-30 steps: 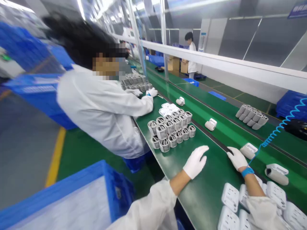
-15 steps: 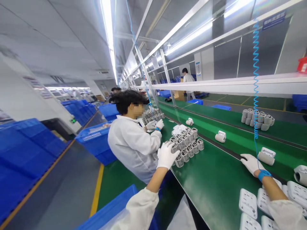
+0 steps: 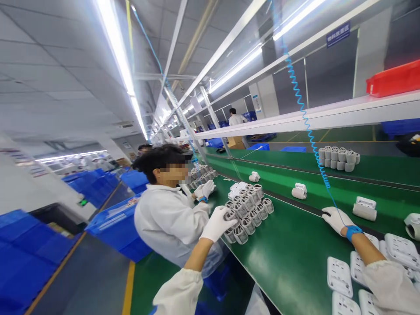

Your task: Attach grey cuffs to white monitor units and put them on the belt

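Apparently, left hand [image 3: 216, 224] (gloved) on housings [image 3: 251, 205]

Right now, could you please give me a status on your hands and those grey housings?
Left hand gripping grey housing at edge of stack. Right hand open, flat on belt. Co-worker close beside stack.
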Motion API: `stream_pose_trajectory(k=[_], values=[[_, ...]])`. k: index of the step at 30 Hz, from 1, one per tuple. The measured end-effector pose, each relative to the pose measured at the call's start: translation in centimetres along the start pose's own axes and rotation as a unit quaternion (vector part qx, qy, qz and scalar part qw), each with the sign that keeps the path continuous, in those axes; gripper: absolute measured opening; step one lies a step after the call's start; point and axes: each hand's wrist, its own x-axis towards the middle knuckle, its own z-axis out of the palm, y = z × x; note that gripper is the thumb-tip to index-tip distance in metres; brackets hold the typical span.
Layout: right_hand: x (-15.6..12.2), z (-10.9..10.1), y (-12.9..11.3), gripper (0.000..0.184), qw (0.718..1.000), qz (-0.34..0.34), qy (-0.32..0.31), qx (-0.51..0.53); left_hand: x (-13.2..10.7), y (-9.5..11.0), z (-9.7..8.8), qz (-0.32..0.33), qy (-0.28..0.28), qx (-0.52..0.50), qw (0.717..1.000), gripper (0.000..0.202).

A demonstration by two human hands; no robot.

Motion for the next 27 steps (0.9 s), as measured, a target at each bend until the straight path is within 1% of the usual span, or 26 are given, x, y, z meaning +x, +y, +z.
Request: stream_pose_trajectory(k=[3, 5, 7, 10, 13, 17, 19, 23, 27], values=[[-0.5, -0.4, -0.6, 0.047, 1.0, 0.008, 0.004, -0.002, 0.2, -0.8, 0.2, 0.019, -0.015, 0.023, 0.999, 0.031], [-0.7, -0.6, -0.9, 0.046, 1.0, 0.013, 0.005, -0.002, 1.0, -1.2, 0.2, 0.016, -0.045, 0.038, 0.998, 0.029], [-0.7, -0.6, -0.9, 0.045, 1.0, 0.014, 0.003, 0.0, 2.0, -1.3, -0.1, 0.017, -0.087, 0.05, 0.995, 0.031], [-0.6, -0.6, -0.8, 0.046, 1.0, 0.019, 0.001, 0.002, 3.2, -0.6, -0.8, 0.031, -0.129, 0.072, 0.989, 0.034], [-0.5, -0.5, -0.8, 0.046, 1.0, 0.025, -0.002, 0.004, 3.4, 0.6, -2.0, 0.058, -0.128, 0.086, 0.986, 0.032], [-0.6, -0.7, -0.9, 0.045, 1.0, 0.019, -0.004, 0.007, 2.7, 3.2, -3.8, 0.111, -0.085, 0.076, 0.987, 0.031], [-0.6, -0.8, -0.9, 0.044, 1.0, 0.017, -0.003, 0.006, 2.2, 5.0, -4.6, 0.142, -0.071, 0.068, 0.985, 0.03], [-0.8, -1.1, -1.1, 0.045, 1.0, 0.021, -0.004, 0.004, 0.7, 9.2, -6.1, 0.192, -0.06, 0.055, 0.978, 0.029], [-1.0, -1.3, -1.2, 0.044, 1.0, 0.015, -0.006, 0.006, -1.2, 12.7, -7.0, 0.245, -0.024, 0.012, 0.969, 0.024]])
